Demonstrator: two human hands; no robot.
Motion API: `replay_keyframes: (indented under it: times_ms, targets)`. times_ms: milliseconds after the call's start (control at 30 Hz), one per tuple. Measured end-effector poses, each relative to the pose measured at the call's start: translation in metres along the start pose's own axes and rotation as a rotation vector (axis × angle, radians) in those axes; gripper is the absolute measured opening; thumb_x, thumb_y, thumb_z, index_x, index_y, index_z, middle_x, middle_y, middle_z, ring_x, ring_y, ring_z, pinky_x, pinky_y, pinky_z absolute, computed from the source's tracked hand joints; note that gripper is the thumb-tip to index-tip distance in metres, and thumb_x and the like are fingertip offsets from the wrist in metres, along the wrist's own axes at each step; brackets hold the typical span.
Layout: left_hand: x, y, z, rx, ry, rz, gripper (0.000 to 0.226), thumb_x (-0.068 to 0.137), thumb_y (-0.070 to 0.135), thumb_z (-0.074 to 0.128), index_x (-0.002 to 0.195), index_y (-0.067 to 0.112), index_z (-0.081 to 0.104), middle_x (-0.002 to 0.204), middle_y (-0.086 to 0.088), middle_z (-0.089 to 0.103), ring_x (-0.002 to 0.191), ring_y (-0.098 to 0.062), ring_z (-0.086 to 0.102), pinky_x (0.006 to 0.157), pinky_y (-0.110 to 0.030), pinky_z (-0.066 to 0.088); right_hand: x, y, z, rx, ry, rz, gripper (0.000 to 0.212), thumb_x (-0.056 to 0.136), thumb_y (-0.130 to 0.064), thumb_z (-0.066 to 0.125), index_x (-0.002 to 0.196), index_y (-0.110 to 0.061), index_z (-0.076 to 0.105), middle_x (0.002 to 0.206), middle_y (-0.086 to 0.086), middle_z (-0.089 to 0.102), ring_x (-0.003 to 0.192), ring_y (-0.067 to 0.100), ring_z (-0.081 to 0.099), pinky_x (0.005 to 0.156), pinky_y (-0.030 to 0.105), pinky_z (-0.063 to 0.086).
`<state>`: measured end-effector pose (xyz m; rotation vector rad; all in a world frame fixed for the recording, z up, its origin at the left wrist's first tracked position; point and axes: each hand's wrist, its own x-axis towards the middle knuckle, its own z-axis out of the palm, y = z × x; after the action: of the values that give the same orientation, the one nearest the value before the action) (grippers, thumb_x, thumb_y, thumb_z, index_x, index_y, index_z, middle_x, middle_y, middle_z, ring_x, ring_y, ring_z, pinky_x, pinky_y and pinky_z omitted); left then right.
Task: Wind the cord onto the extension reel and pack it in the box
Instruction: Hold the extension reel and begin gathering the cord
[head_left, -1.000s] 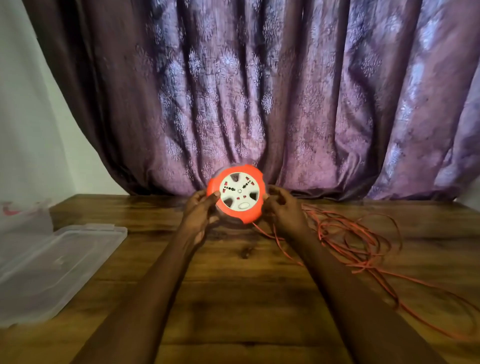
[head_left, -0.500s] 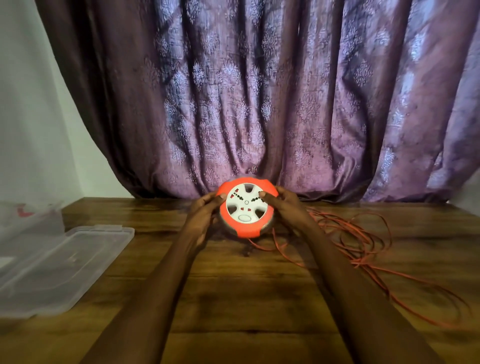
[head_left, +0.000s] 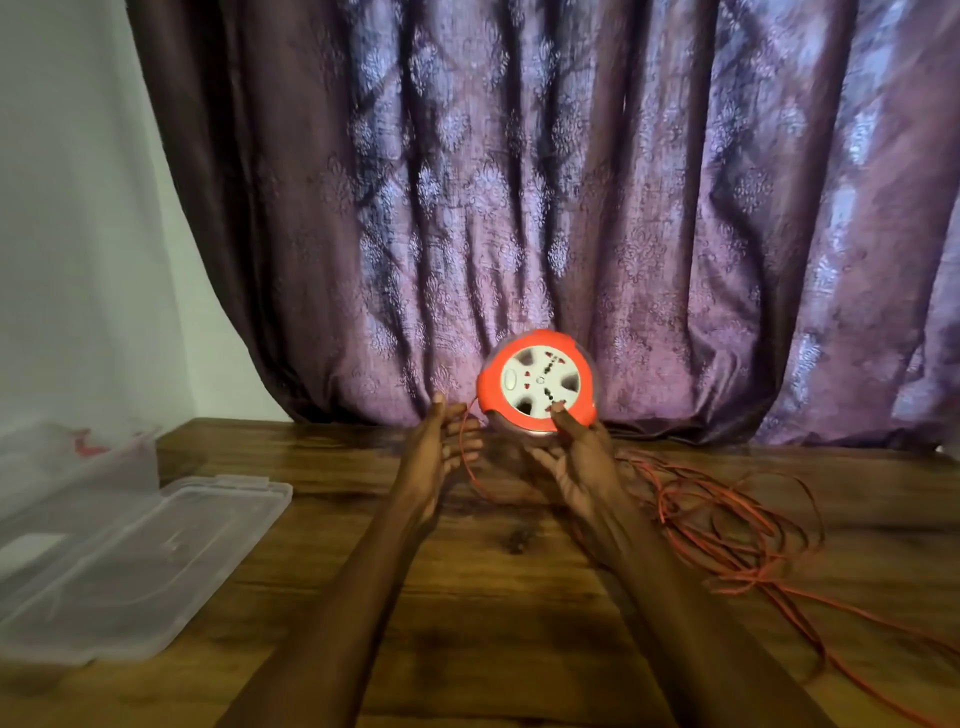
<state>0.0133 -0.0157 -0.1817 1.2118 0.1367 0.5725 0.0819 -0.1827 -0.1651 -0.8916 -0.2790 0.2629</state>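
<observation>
Winding, most cord loose

My right hand grips the reel above the table, so it can turn; my left hand, fingers straight, guides the cord.

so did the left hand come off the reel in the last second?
Yes. The left hand has let go and sits left of the reel, toward the clear lid, cord running past its fingers. The right hand still holds the reel.
</observation>
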Motion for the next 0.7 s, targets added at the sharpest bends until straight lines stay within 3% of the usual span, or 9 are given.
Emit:
replay_keyframes:
  times_ms: [133,233,333,433,467,533,600,700]
  targets:
    - [-0.005,-0.008,0.0,0.001,-0.122,0.024,0.042,0.076,0.043,0.078,0.108,0.016,0.071,0.102,-0.013,0.074,0.076,-0.023,0.067,0.069,-0.037,0.055,-0.005,0.013,0.006,0.088,-0.04,-0.003,0.049,0.094,-0.008,0.062,0.141,-0.013,0.049,0.125,0.013,0.068,0.092,0.026,0.07,0.094,0.054,0.049]
    - [-0.004,-0.014,0.0,0.015,-0.147,0.038,0.042,0.077,0.038,0.081,0.113,0.019,0.072,0.109,-0.02,0.073,0.089,-0.033,0.067,0.079,-0.049,0.053,-0.007,0.023,0.005,0.037,-0.04,0.004,0.046,0.092,-0.009,0.065,0.136,-0.012,0.054,0.128,0.013,0.067,0.096,0.022,0.071,0.086,0.043,0.054]
    - [-0.001,-0.014,-0.003,0.005,-0.104,0.067,0.05,0.072,0.039,0.084,0.117,0.022,0.071,0.112,-0.017,0.073,0.094,-0.032,0.069,0.072,-0.041,0.057,-0.009,0.027,0.004,-0.12,-0.008,-0.01,0.047,0.088,-0.014,0.072,0.132,-0.014,0.056,0.128,0.008,0.068,0.113,0.025,0.066,0.091,0.042,0.048]
    - [0.002,-0.012,-0.003,-0.106,-0.085,0.103,0.054,0.072,0.027,0.086,0.12,0.012,0.069,0.117,-0.02,0.071,0.11,-0.042,0.066,0.093,-0.056,0.053,-0.01,0.024,0.004,-0.272,-0.012,-0.17,0.056,0.086,-0.005,0.075,0.133,-0.006,0.045,0.123,0.016,0.067,0.115,0.038,0.063,0.083,0.04,0.054]
    - [0.002,-0.01,-0.003,-0.107,-0.061,0.115,0.055,0.07,0.025,0.086,0.12,0.009,0.069,0.116,-0.021,0.071,0.112,-0.045,0.064,0.097,-0.06,0.05,-0.011,0.02,0.001,-0.396,0.005,-0.298,0.06,0.085,-0.001,0.074,0.136,-0.006,0.041,0.127,0.016,0.062,0.116,0.037,0.061,0.087,0.04,0.055]
    - [0.001,-0.007,-0.003,-0.054,-0.012,0.129,0.054,0.067,0.024,0.088,0.115,0.008,0.07,0.112,-0.021,0.072,0.108,-0.047,0.065,0.095,-0.064,0.05,-0.011,0.013,-0.008,-0.89,0.024,-0.674,0.063,0.087,-0.005,0.072,0.141,-0.01,0.041,0.135,0.011,0.052,0.121,0.028,0.053,0.1,0.039,0.048]
    - [-0.002,-0.005,-0.004,0.036,0.003,0.136,0.045,0.069,0.02,0.087,0.109,0.006,0.072,0.108,-0.023,0.073,0.105,-0.046,0.066,0.092,-0.063,0.052,-0.009,0.005,-0.018,-1.383,-0.047,-0.993,0.056,0.088,-0.016,0.067,0.142,-0.021,0.049,0.133,0.006,0.052,0.118,0.025,0.052,0.098,0.04,0.046]
    - [-0.006,-0.003,-0.003,0.141,-0.005,0.138,0.035,0.076,0.014,0.083,0.108,0.006,0.072,0.107,-0.026,0.072,0.1,-0.041,0.069,0.087,-0.053,0.058,-0.009,0.001,-0.024,-1.807,-0.162,-1.038,0.064,0.079,-0.026,0.072,0.139,-0.037,0.052,0.132,0.004,0.054,0.11,0.029,0.055,0.084,0.039,0.045]
